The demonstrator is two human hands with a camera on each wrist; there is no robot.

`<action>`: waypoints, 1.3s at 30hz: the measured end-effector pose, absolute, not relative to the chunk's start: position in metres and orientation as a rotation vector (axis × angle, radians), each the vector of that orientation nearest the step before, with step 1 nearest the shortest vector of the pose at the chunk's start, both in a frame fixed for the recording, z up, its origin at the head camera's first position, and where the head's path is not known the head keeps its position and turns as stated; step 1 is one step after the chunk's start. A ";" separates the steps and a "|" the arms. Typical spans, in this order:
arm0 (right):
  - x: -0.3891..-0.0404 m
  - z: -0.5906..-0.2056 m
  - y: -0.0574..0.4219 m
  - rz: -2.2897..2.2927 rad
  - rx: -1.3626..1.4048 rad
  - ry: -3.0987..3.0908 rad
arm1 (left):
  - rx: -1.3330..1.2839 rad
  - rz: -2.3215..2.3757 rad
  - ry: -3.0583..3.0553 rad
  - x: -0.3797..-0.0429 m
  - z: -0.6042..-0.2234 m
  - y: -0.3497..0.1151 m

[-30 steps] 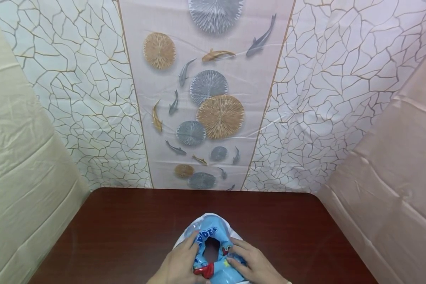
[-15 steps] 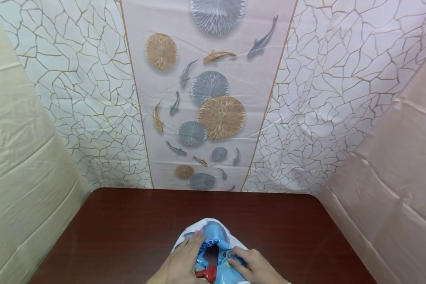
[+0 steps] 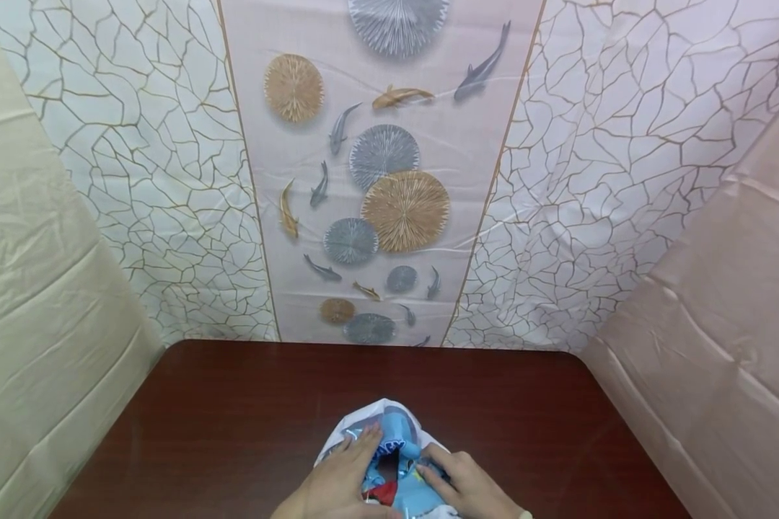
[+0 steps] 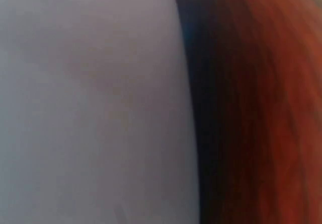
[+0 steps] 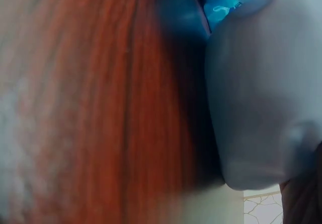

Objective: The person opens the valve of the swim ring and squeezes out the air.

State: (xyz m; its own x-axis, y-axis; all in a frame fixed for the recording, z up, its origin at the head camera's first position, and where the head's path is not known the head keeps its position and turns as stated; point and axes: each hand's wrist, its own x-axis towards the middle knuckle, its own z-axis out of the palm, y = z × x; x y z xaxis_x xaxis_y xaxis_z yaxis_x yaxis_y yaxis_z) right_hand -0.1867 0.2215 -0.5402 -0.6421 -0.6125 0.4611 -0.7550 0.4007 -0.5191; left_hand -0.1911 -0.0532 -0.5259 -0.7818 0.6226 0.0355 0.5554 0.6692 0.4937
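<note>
a dark reddish-brown table (image 3: 234, 418) with a wood-grained top and rounded far corners carries a crumpled, shiny blue-and-white plastic ring (image 3: 397, 424), printed with lettering and a patch of red, which lies apart from the far edge, its middle opening narrow and dark.

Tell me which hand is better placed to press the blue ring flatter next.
Probably the left hand: its fingers lie fairly straight across the left side of the blue ring, while the right hand seems to pinch the right side.

Dark red table (image 3: 221, 425); fish-print cloth (image 3: 383, 173) behind.
</note>
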 end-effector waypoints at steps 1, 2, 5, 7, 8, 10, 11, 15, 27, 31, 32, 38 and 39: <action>-0.187 -0.540 0.221 1.070 1.214 -2.458 | 0.982 0.735 2.757 -0.191 -0.526 -0.052; -0.187 -0.539 0.221 1.062 1.210 -2.453 | 0.986 0.724 2.769 -0.191 -0.526 -0.051; -0.186 -0.539 0.220 1.080 1.181 -2.490 | 1.003 0.700 2.791 -0.192 -0.527 -0.049; -0.185 -0.539 0.220 1.097 1.173 -2.517 | 1.017 0.672 2.806 -0.193 -0.527 -0.049; -0.184 -0.539 0.220 1.102 1.167 -2.530 | 1.020 0.657 2.814 -0.193 -0.527 -0.048; -0.184 -0.539 0.219 1.110 1.157 -2.552 | 1.026 0.630 2.827 -0.194 -0.528 -0.047; -0.184 -0.539 0.219 1.110 1.153 -2.557 | 1.027 0.618 2.832 -0.194 -0.527 -0.047; -0.183 -0.539 0.220 1.098 1.120 -2.556 | 1.023 0.596 2.851 -0.194 -0.528 -0.046; -0.177 -0.531 0.221 0.957 1.035 -2.557 | 1.025 0.585 2.845 -0.192 -0.525 -0.047; -0.178 -0.533 0.221 1.004 1.023 -2.580 | 1.046 0.588 2.840 -0.191 -0.523 -0.047; -0.179 -0.534 0.221 1.009 1.031 -2.570 | 1.058 0.586 2.845 -0.191 -0.523 -0.047; -0.179 -0.538 0.218 1.033 1.080 -2.517 | 1.098 0.553 2.872 -0.191 -0.525 -0.046; -0.179 -0.539 0.217 1.033 1.082 -2.514 | 1.096 0.548 2.874 -0.191 -0.526 -0.046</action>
